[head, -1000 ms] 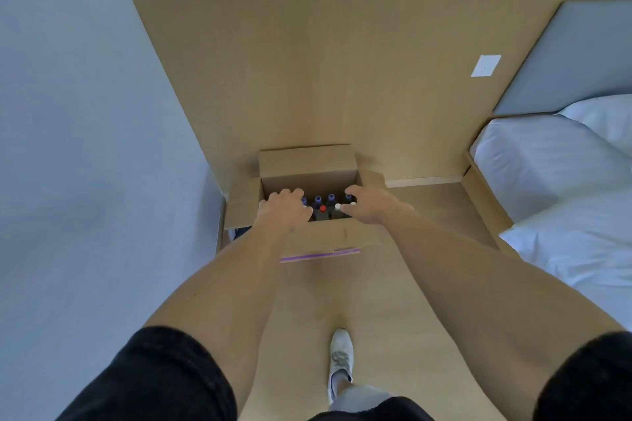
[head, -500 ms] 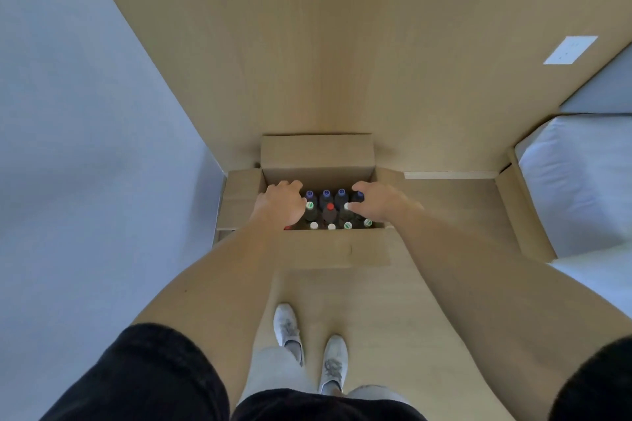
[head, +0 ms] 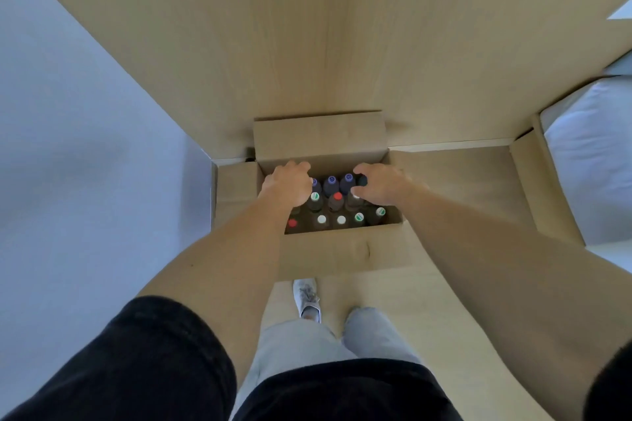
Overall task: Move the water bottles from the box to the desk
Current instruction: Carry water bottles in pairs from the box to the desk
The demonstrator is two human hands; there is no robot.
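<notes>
we are reaching into the open box (head: 342, 253), left hand (head: 287, 186) and right hand (head: 379, 184) both curled over bottle tops at its far corners; whether either is gripping yet, we cannot tell. the water bottles (head: 337, 202) between and below our hands are filling the box, so nothing appears moved. flaps and the wood panel (head: 307, 44) beyond are crowding us; room is lying upward.
</notes>
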